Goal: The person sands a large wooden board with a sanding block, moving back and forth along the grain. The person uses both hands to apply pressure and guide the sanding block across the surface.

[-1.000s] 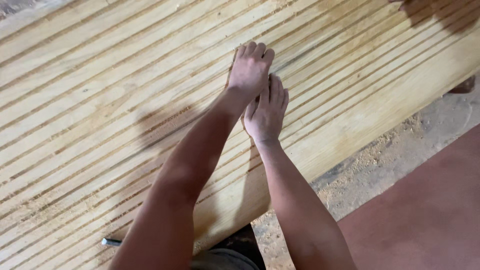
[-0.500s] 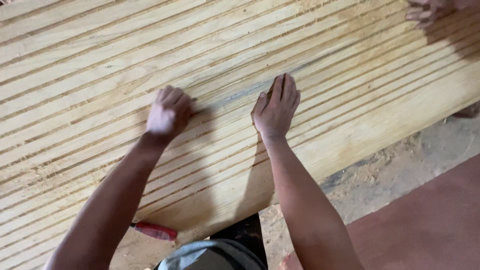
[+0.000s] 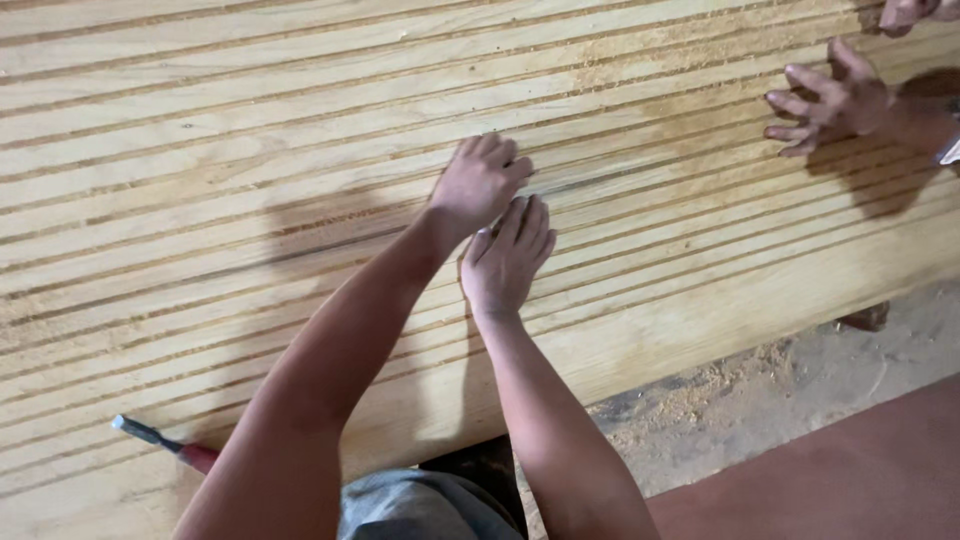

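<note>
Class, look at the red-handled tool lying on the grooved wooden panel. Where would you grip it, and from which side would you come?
Grip the red-handled tool by its red handle, probably from the panel's near edge. Its metal tip points away up-left, and the handle end lies nearest that edge, partly hidden by the left forearm, so that arm would need to clear first.

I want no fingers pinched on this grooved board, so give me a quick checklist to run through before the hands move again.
1. Left hand flat on the pale grooved wooden panel: ok, palm down, holding nothing.
2. Right hand flat beside it: ok, the two hands touch.
3. Another person's hand on the panel at upper right: not ok, fingers spread on the wood.
4. Red-handled metal tool lying on the panel's near edge by the left arm: not ok, loose.
5. Sawdust on the grooves: not ok, scattered.
6. Panel's support underneath: cannot tell.
</note>
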